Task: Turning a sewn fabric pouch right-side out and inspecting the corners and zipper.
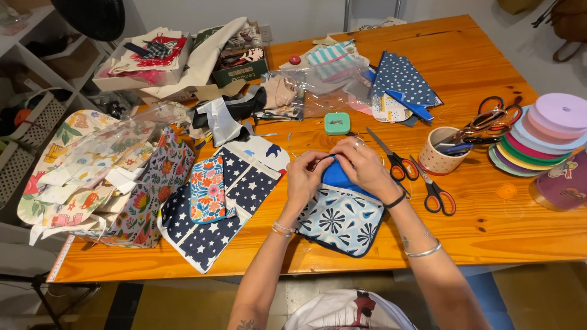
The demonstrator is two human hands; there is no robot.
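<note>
**Both hands pinch a blue fabric pouch**

The wooden table (465, 67) carries many fabrics. A navy star-printed cloth (235, 205) lies left of the hands. The blue patterned pouch (341, 221) lies near the front edge of the table. The left hand (304, 177) and the right hand (365, 165) are both closed on its upper edge. Two orange-handled scissors (428, 183) lie just beside the right hand.

Bright, even daylight fills the scene, soft glare sheens the orange wooden surface (465, 67), shadows stay faint, focus is sharp, and edges bend slightly.
</note>
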